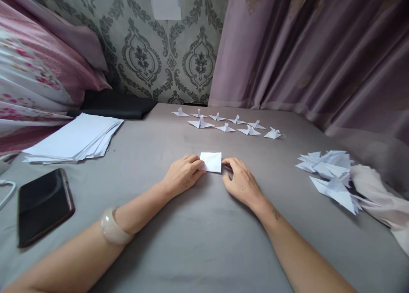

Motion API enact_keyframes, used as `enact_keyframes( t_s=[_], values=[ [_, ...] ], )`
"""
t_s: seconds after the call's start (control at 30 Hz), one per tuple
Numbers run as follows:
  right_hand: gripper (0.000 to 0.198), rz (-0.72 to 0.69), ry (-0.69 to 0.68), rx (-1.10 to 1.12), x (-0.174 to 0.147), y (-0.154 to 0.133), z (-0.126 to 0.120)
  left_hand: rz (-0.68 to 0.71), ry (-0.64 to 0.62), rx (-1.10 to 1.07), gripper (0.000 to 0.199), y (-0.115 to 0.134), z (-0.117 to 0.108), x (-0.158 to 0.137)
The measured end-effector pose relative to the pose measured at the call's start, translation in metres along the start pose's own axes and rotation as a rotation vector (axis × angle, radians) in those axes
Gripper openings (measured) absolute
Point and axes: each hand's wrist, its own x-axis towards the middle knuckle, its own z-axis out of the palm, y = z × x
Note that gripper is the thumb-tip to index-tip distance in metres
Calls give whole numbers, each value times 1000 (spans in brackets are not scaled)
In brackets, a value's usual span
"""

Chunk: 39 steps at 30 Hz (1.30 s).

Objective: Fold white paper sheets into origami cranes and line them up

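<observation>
A small folded white paper (211,162) lies on the grey cloth surface between my two hands. My left hand (185,172) pinches its left edge between thumb and fingers. Just off the paper's right edge is my right hand (240,179), its thumb and fingers curved and apart with nothing between them. Beyond the paper stand several folded paper cranes in two rows, among them a larger crane (201,122) and one at the right end (272,133).
Loose white sheets (76,135) are stacked at the left, with a black phone (44,205) nearer me. A heap of folded paper pieces (329,167) lies at the right beside a pale cloth (372,191). Curtains (271,46) hang behind, next to a patterned wall (140,50).
</observation>
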Motion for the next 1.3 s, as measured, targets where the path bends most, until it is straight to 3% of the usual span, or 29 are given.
enact_keyframes(
  t_s=[0.17,0.27,0.37,0.53,0.63,0.77,0.83,1.3],
  values=[
    [27,31,15,91,2,4,6,96,-24,13,31,-3,2,2],
    [23,23,14,152,3,2,7,-98,67,-166,23,-3,4,3],
    [24,11,29,216,3,-3,6,-318,130,-443,37,-6,9,6],
    [28,-71,85,360,2,-12,4,-385,169,-917,47,-8,11,10],
    [28,-143,191,448,2,-17,0,-432,140,-1060,32,-3,4,9],
    [27,-144,431,446,1,-22,-11,-411,258,-1137,24,4,-6,4],
    [23,-150,486,390,-1,-24,-14,-394,319,-1137,22,4,-9,2],
    [26,-178,444,310,-3,-23,-7,-336,343,-1177,15,11,-12,1]
  ],
)
